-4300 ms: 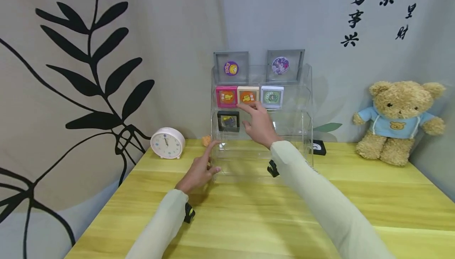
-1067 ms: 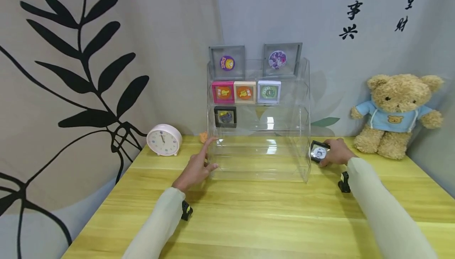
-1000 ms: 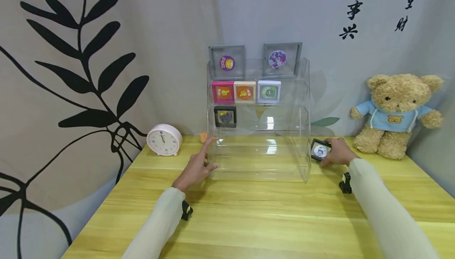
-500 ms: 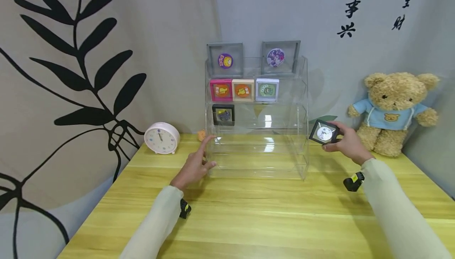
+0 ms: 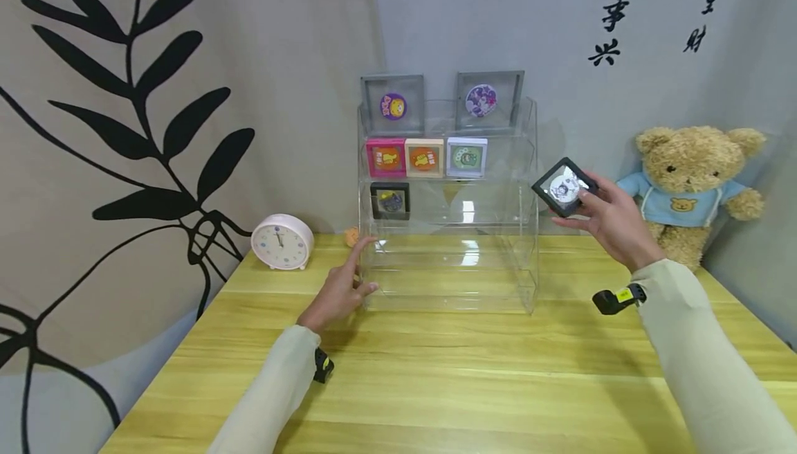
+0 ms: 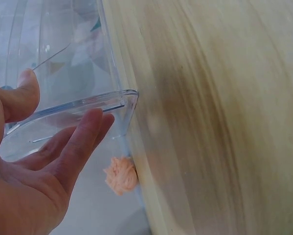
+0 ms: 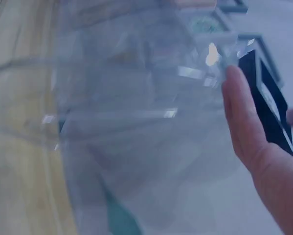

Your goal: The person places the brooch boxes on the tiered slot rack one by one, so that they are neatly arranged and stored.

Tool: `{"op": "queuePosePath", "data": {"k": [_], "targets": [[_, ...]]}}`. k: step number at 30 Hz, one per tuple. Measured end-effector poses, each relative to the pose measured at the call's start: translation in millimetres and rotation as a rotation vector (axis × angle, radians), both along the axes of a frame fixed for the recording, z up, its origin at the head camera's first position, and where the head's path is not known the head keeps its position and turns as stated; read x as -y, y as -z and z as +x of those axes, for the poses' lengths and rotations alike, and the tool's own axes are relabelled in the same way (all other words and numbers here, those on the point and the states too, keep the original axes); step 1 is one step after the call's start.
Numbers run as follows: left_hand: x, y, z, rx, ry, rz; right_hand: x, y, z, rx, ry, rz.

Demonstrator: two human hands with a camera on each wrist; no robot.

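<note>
My right hand holds a small black-framed display case with a round white badge inside, raised and tilted right of the clear acrylic display rack. In the right wrist view, fingers and thumb lie on either side of the black case. My left hand rests against the rack's left side. Its fingers are straight along the outside of the side panel in the left wrist view, and the thumb is spread at the front edge. Another black case stands on the rack's third tier.
Pink, cream and white cases line the second tier. Two larger grey cases, left and right, stand on top. A white clock, an orange lump and a teddy bear are nearby.
My right hand left the second-tier cases, took hold of the black case on the table beside the rack, then lifted and tilted it. My left hand stays at the rack's side.
</note>
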State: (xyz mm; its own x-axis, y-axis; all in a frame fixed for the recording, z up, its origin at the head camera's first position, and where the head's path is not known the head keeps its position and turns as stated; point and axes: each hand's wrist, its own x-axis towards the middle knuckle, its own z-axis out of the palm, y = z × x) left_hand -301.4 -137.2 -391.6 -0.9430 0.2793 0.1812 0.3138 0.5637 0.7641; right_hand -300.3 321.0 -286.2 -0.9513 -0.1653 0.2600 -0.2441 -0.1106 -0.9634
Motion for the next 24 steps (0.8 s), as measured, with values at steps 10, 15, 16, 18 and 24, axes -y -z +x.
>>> {"op": "queuePosePath", "data": {"k": [10,15,16,18,24], "targets": [[-0.2,0.5,0.1,-0.011,-0.006,-0.019,42.6,-32.5,-5.0,-0.008,-0.031,0.216],[0.4,-0.2,-0.7,-0.014,-0.01,-0.024,69.6,-47.8,-16.2,-0.045,0.0,0.475],[0.3,-0.3,-0.6,-0.012,-0.011,-0.022,75.2,-50.6,-19.2,-0.052,-0.006,0.501],[0.5,0.0,-0.5,-0.009,-0.014,-0.019,86.7,-55.3,-25.8,-0.069,-0.027,0.534],[-0.3,0.9,-1.0,-0.011,-0.019,-0.018,113.8,-57.6,-46.0,-0.072,-0.08,0.504]]}}
